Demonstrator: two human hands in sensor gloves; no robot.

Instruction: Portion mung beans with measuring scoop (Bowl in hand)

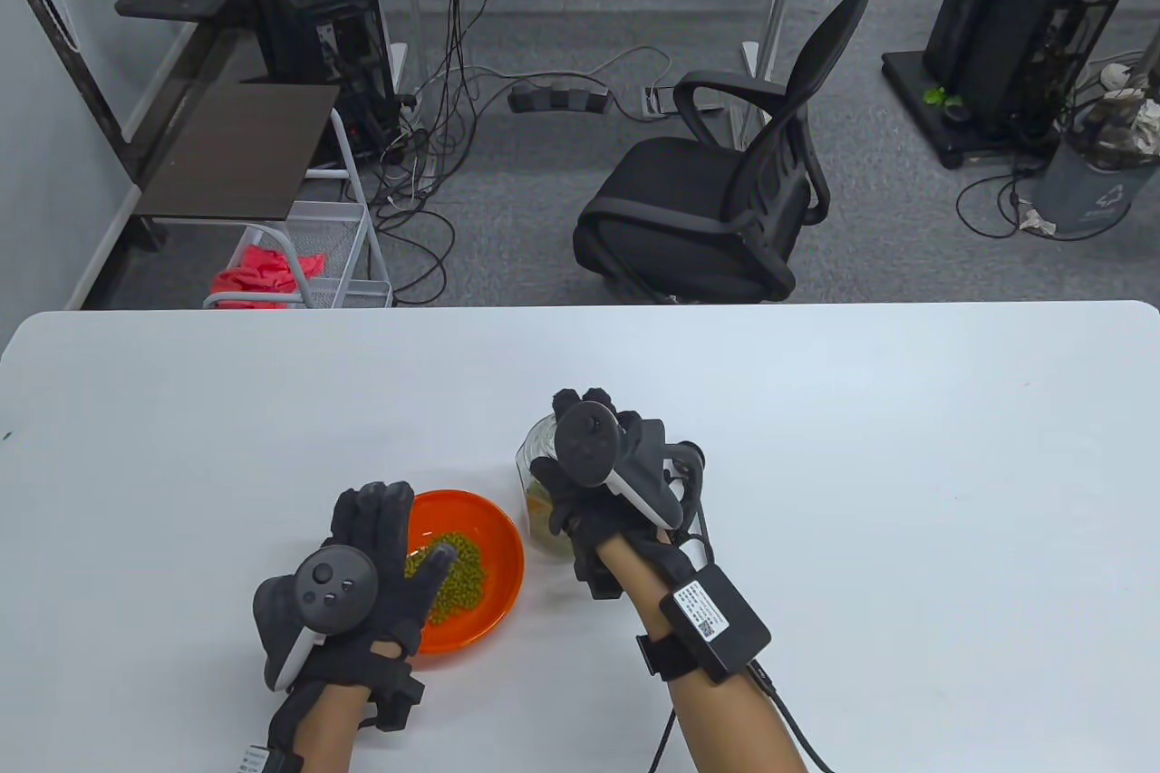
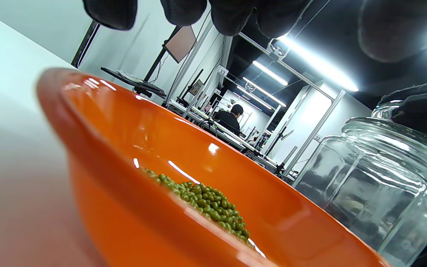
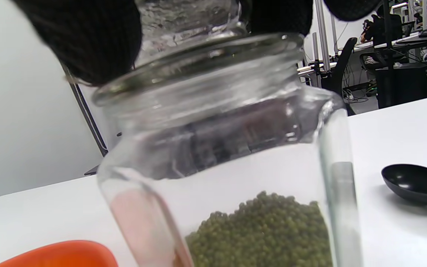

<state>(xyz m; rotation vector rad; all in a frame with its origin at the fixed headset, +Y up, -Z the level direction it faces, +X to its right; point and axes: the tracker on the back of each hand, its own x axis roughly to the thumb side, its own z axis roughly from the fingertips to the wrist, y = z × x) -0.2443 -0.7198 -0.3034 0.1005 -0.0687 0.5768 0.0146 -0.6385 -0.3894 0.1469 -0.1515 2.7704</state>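
Resting over the near-left rim of the orange bowl, the left hand lies with its fingers straight and loosely spread, the thumb reaching across the pile of mung beans; whether it actually touches the bowl cannot be told from above. In the left wrist view the fingertips hang just above the bowl's rim, not curled around anything. The bowl sits on the white table, tilted slightly in the left wrist view, with a small heap of green beans in its bottom.

Just to the right of the bowl stands a clear glass jar, upright on the table and close beside the bowl without clearly touching it. The right hand covers the jar from above, its fingers curled down over the glass lid and the jar's rim, gripping at the top. Through the jar's wall, the right wrist view shows a layer of mung beans filling the lower part.

A black measuring scoop lies on the table apart from the jar, bowl side up, seen only in the right wrist view.

Beyond the far edge of the table, a black office chair stands on grey carpet among cables, with a wire cart to the left.
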